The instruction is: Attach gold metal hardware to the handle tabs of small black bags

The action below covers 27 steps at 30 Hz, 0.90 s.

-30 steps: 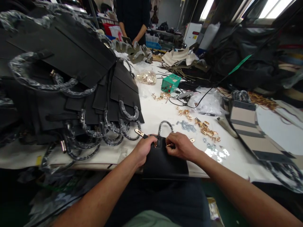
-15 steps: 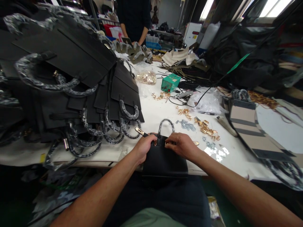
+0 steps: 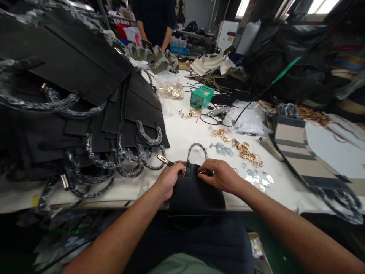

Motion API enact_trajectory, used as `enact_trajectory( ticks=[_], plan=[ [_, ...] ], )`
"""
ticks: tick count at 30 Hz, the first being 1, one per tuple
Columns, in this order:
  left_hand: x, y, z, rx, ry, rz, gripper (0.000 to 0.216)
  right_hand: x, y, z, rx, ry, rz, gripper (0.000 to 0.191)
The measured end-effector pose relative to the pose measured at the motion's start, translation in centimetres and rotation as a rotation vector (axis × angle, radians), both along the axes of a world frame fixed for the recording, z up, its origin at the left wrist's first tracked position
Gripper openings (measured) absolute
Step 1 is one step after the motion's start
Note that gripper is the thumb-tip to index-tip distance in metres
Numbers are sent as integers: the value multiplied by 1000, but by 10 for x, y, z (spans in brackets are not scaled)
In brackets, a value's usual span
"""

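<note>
A black handbag (image 3: 196, 198) lies at the table's front edge, partly over my lap, its wrapped loop handle (image 3: 197, 146) pointing away from me. Closed round the bag's left edge, my left hand (image 3: 170, 178) has its thumb by a gold fitting (image 3: 183, 172). Just beyond that hand sticks out a black strap (image 3: 164, 160) with a gold plate at its end. The fingers of my right hand (image 3: 218, 173) pinch a small gold fitting (image 3: 199, 172) on the bag's right side, to the right of the handle base. Those fingers partly cover it.
Black handbags (image 3: 114, 114) with wrapped handles are heaped on the left. Loose gold fittings (image 3: 246, 152), metal plates (image 3: 224, 149) and a green box (image 3: 202, 96) lie ahead. Bag panels (image 3: 296, 152) are at the right. Across the table stands another person (image 3: 155, 23).
The view has shifted slightly, so the heap on the left sits further left. My right fingers have moved a little, and the gold fitting at them shows more clearly. My left hand keeps its hold.
</note>
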State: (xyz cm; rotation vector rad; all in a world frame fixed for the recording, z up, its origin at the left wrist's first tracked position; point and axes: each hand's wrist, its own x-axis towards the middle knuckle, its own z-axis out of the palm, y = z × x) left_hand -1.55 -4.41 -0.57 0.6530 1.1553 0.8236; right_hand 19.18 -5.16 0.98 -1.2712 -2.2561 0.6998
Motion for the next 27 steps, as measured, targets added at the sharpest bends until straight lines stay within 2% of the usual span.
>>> enact_trajectory(
  ticks=[3,9,14,19,23,27],
  plan=[
    [1,-1,4,20,-14,-6,7,-3,0,2,-11,-21,-27,10],
    [1,0,3,37,-22,4,5,-13,0,-4,74,-165,-114,13],
    [2,0,6,20,-14,15,4,-13,0,-9,107,-217,-90,10],
    [2,-1,8,14,-38,-7,8,-10,-1,-1,78,-244,-17,11],
    [1,2,3,25,-40,11,9,-14,0,2,102,-335,-61,10],
    [6,-10,11,-47,-53,70,9,-15,-13,-7,121,-286,-32,7]
  ],
)
